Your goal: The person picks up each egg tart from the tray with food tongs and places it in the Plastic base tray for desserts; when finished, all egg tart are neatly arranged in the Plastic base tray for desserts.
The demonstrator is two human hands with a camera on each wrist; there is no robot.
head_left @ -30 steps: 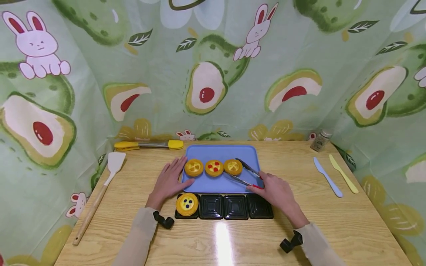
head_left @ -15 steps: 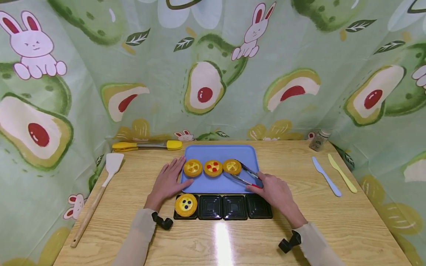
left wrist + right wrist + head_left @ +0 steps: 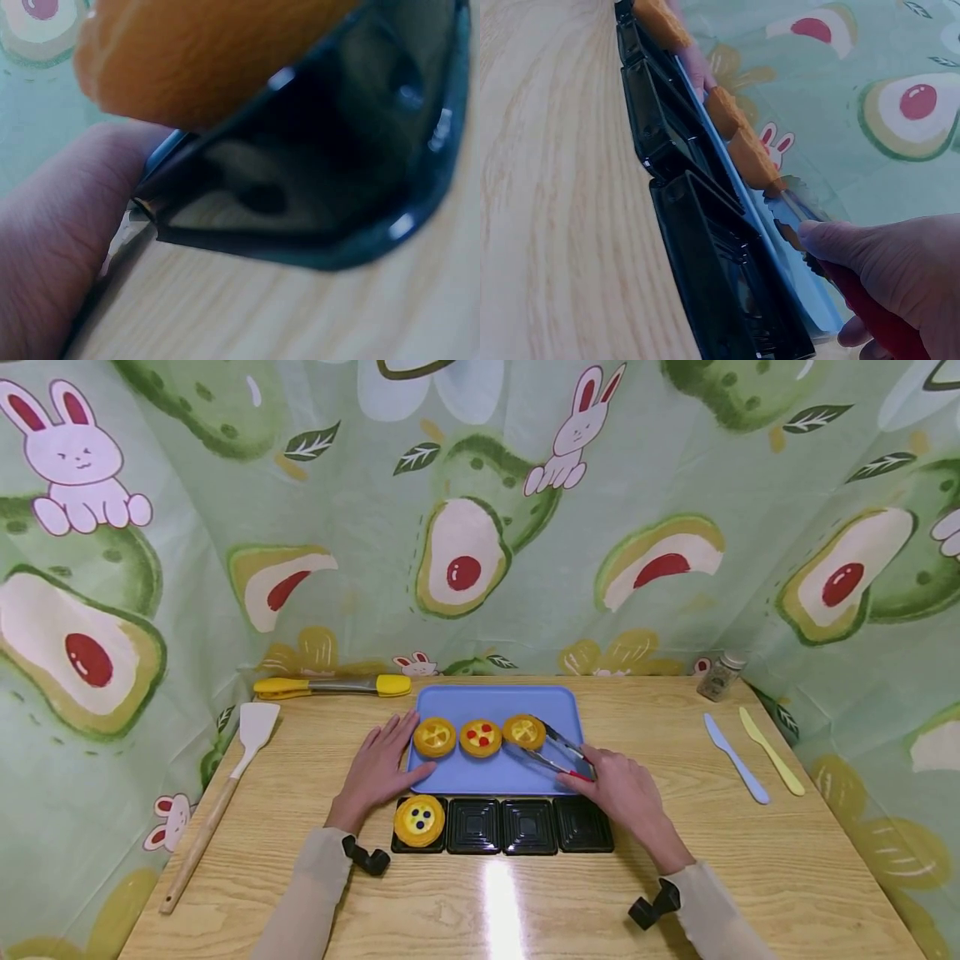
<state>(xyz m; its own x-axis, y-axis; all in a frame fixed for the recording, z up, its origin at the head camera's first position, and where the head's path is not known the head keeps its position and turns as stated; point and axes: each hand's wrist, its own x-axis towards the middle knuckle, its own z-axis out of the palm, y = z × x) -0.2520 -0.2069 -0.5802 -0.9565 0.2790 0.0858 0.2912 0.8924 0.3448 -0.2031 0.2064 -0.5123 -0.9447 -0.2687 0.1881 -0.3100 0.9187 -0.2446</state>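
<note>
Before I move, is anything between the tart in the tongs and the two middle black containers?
Between the tart and those containers stand only the tongs' near arm, the blue tray's near rim and the containers' own walls. The right hand partly hides the rightmost container in the head view.

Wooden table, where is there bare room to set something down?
The table is bare between the spatula and left hand, between the right hand and blue knife, and between the sleeves, in front of the black containers. It's crowded over the blue tray, with three tarts and the red-handled tongs.
</note>
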